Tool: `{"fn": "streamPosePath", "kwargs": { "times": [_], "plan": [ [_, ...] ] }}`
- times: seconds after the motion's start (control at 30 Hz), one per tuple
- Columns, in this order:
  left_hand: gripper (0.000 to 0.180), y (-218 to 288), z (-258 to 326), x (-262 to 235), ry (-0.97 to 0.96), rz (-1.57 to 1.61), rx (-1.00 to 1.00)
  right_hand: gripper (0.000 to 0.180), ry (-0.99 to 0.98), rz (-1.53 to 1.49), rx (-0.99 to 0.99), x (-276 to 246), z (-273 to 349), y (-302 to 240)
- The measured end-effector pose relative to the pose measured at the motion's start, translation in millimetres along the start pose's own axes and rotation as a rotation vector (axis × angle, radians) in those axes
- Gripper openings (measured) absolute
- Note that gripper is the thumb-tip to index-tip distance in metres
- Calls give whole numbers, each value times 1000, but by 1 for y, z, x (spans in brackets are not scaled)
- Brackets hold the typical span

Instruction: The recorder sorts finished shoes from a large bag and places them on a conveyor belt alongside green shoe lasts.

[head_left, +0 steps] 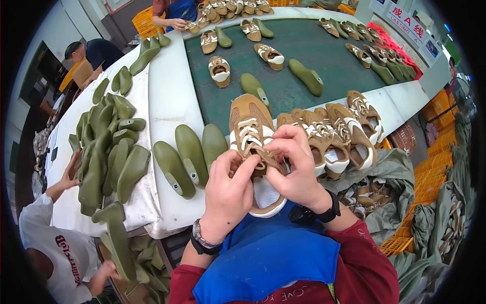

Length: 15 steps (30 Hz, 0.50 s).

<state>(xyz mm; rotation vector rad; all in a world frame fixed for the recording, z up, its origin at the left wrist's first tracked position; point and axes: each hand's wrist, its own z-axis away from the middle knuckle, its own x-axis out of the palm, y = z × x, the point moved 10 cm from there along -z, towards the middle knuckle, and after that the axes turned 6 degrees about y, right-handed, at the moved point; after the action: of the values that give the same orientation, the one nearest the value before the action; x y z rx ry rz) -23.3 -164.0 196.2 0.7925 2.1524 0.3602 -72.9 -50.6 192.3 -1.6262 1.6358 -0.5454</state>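
We have one tan-and-white shoe [251, 112] straight in front of us, toe pointing away, heel out over our blue apron [263, 251]; how much of its sole rests on the white table [169, 96] we cannot tell. Our left hand [228, 188] is nearly closed, thumb and forefinger pinching at the laces [249, 133] near the shoe's opening. Our right hand [297, 169] faces it, fingers curled and tips drawn together there too; which strand each has is hidden. We judge it best to keep both pinches light, work close to the shoe and draw the two sides evenly, so nothing twists. More shoes [348, 126] stand just to the right and green foot moulds [190, 152] to the left, so tucked elbows seem wise.
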Motion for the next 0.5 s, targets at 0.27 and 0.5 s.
{"fn": "streamPosePath", "kwargs": {
  "times": [0.27,0.5],
  "plan": [
    [23,-4,-2,1,-17,177,-14,51,143,-279,99,-11,2,17],
    [23,-20,13,3,-119,552,-114,52,171,-415,214,-18,0,40]
  ]
}}
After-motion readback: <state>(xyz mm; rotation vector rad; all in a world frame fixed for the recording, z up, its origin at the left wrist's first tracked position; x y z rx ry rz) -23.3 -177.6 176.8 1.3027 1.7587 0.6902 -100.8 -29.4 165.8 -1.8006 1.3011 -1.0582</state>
